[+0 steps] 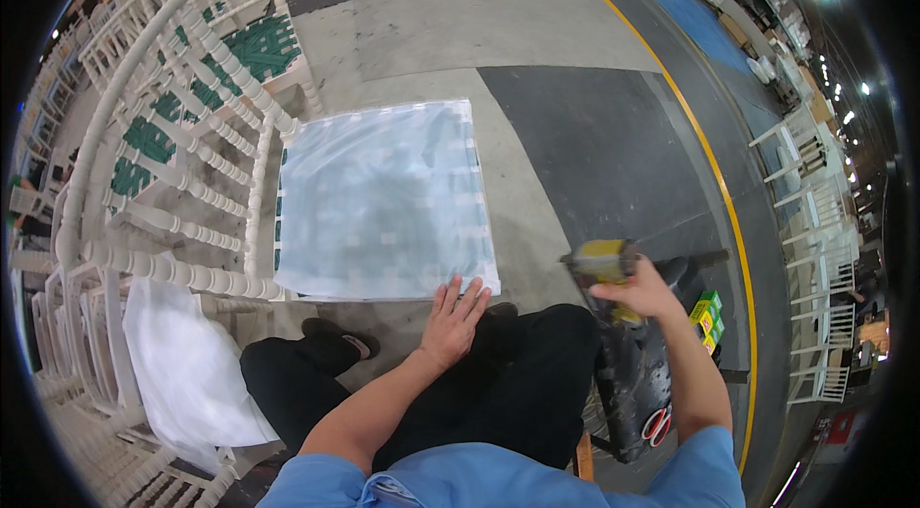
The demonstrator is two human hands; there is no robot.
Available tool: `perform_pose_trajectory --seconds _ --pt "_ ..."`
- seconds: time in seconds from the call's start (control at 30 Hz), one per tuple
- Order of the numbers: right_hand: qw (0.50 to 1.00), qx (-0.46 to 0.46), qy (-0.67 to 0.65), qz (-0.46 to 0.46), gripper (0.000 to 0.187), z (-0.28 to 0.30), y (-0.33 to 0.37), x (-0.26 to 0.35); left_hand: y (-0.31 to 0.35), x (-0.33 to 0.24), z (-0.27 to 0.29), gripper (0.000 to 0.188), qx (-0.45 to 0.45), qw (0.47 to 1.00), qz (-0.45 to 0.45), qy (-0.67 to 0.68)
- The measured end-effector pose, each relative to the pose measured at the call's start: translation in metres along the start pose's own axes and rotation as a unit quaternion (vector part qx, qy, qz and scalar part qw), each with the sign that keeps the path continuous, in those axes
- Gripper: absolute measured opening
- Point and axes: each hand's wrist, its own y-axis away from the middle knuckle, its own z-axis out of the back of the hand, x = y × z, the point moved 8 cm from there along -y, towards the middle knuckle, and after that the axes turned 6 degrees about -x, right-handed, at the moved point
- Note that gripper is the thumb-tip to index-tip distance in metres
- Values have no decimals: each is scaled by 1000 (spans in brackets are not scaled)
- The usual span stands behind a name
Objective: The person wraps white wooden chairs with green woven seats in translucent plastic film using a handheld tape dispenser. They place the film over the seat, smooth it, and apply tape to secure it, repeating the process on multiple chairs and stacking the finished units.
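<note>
In front of my knees is a chair seat covered with a thin white fabric sheet; green webbing shows along its left edge. The white chair back, with turned spindles, joins the seat on the left. My left hand lies flat at the near right corner, fingers spread on the fabric and seat edge. To the right of the seat, apart from it, my right hand grips a yellow-and-black staple gun, blurred by motion, above a dark padded bench.
On the dark bench lie red-handled scissors; green-and-yellow boxes are beside it. White cloth drapes at my left. Other white chairs with green webbing stand far left, and more chair frames line the right beyond a yellow floor line.
</note>
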Motion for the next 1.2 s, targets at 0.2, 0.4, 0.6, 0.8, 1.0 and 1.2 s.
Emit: perform_pose_trajectory --seconds 0.2,0.4,0.6,0.8,1.0,1.2 --pt "956 211 195 50 70 -103 -53 38 1 2 3 73 14 1000 6 17" --pt "917 261 295 66 74 -129 -67 20 1 1 4 72 8 1000 9 24" --pt "905 259 324 88 72 -138 -65 30 2 3 5 71 17 1000 2 19" --pt "945 182 251 106 71 -115 -55 63 11 10 36 64 -36 992 27 120" --pt "974 -28 86 208 66 -50 -49 105 114 99 19 48 -187 619 608 461" --pt "895 -271 -78 346 73 -6 -39 158 98 196 49 85 -513 308 594 538"
